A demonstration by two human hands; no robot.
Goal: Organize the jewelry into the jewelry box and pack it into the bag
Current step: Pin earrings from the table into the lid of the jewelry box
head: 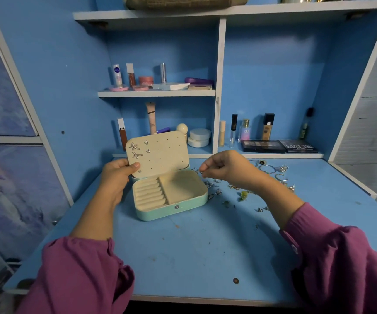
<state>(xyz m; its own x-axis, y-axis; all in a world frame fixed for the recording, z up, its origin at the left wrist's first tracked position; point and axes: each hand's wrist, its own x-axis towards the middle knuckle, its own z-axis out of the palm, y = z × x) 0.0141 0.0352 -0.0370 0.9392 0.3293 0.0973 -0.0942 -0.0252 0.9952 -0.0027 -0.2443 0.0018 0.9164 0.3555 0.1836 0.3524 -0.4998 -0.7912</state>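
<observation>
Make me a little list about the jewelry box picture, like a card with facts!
box: mint jewelry box, open on the blue desk
lid panel: cream earring panel, four earrings pinned at its upper left
left hand: holds the panel's edge
right hand: fingertips pinched together beside the box; anything held is too small to tell
inside: ring rolls bare
loose jewelry: scattered to the right of the box
</observation>
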